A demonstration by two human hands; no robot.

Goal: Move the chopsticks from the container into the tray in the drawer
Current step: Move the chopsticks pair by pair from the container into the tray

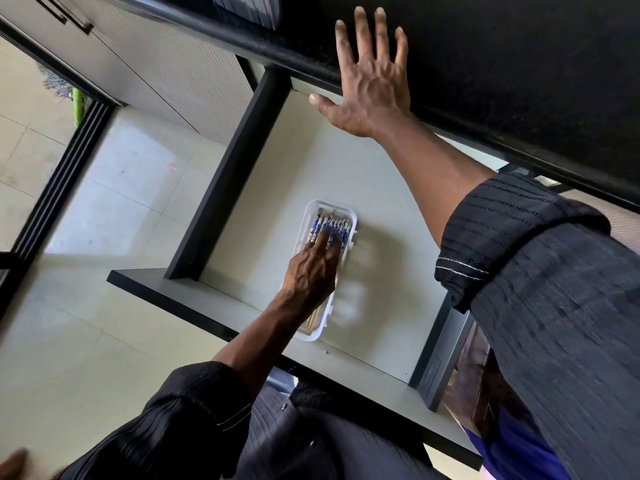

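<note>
- The left hand (313, 271) reaches down into the open drawer (377, 188) from a dark, rolled-up sleeve (194, 407).
- Its fingers (325, 239) lie stretched out flat on top of the chopsticks (330, 225); they press on them and are not closed round anything.
- The chopsticks lie side by side in the white tray (306, 336), blue-and-white patterned ends toward the far end, plain pale ends showing at the near end below the wrist.
- The tray sits on the pale drawer floor, about midway across it and nearer the front panel than the back; the drawer's dark side wall (228, 174) runs well to the left of it.
- A faint blurred shadow of fingers falls on the drawer floor just right of the tray.
- Farther up, the right hand (372, 84) rests palm down on the black tabletop (519, 64) at its edge above the drawer, fingers spread wide and holding nothing, thumb hanging over the edge.
- Left of the drawer are pale floor tiles (104, 209) and a dark door track.
</note>
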